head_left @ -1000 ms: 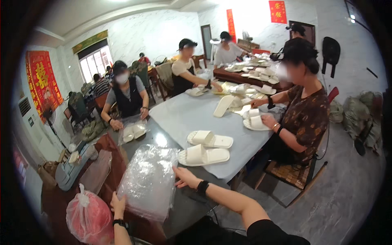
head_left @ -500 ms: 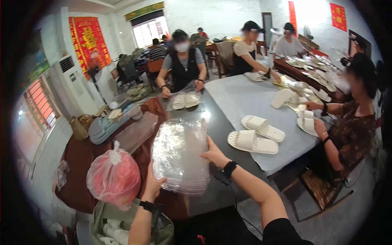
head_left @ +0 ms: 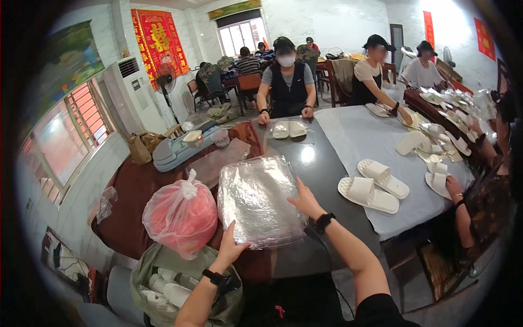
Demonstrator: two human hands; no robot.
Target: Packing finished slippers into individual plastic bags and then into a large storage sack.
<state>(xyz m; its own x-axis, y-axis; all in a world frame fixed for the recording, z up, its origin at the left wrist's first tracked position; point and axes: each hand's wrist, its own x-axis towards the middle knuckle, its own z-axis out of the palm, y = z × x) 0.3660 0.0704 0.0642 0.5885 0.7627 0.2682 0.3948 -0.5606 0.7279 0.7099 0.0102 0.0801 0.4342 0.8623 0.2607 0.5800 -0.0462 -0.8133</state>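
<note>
A thick stack of clear plastic bags (head_left: 260, 196) lies low over the dark table in front of me, its top sheet shining. My left hand (head_left: 231, 249) grips the near left corner, thumb up along the edge. At the right edge, my right hand (head_left: 306, 201) holds the side of the stack, thumb and fingers against it. Left of the stack sits a knotted translucent bag with pink contents (head_left: 182, 218). To the right, two white slippers, one (head_left: 369, 195) nearer and one (head_left: 384, 179) behind it, rest on a pale sheet.
Across the table a masked person (head_left: 286, 87) handles a bagged pair of slippers (head_left: 289, 129). At right, other people work among many white slippers. A green sack (head_left: 229, 305) with white items stands by my left forearm. A blue-grey case (head_left: 182, 155) lies on brown cloth.
The stack of bags has gone from tilted up to lying flatter, with both my hands still at its edges. The view has swung left. The person across has lowered the bagged slippers.
</note>
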